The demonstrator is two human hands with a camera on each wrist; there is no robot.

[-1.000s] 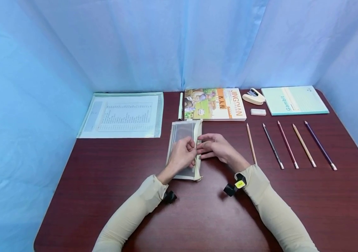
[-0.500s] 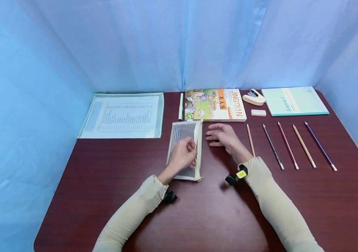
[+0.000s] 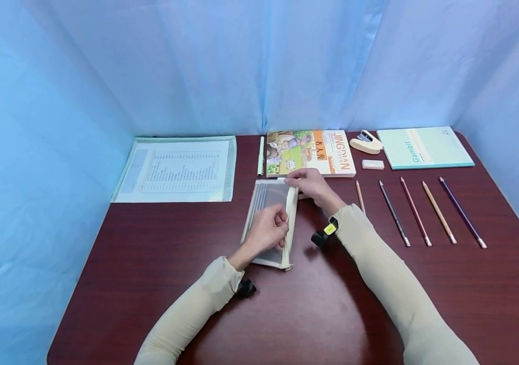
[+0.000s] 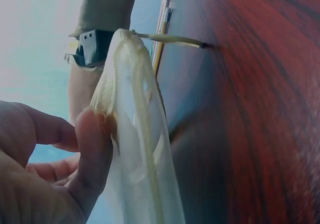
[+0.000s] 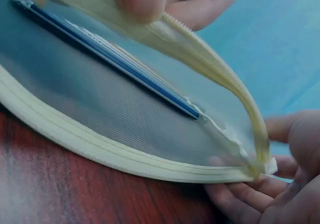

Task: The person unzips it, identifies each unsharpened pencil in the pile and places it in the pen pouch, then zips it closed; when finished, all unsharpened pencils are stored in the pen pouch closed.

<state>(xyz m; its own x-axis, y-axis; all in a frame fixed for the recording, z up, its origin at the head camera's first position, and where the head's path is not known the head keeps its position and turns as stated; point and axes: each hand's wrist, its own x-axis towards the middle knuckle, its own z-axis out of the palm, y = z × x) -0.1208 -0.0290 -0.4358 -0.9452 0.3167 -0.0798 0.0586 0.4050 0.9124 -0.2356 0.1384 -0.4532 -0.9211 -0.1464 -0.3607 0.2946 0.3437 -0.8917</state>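
A translucent mesh pencil pouch with a cream zip edge lies in the middle of the table. My left hand pinches the zip edge about midway along the pouch, lifting it. At the far right corner, my right hand holds the end of the zip between thumb and fingers. The right wrist view shows the mouth gaping between two cream zip bands, with a long dark-blue strip inside. In the left wrist view, a thin cream strap sticks out from the pouch's far end.
Beyond the pouch lie a white pen and a picture-covered book. A stapler, an eraser and a notebook stand further right. Several pencils lie in a row; a document folder is at left.
My right hand drew off the pouch to the right, then came back to its far corner. The pouch's far end has shifted slightly right. My left hand keeps its pinch.
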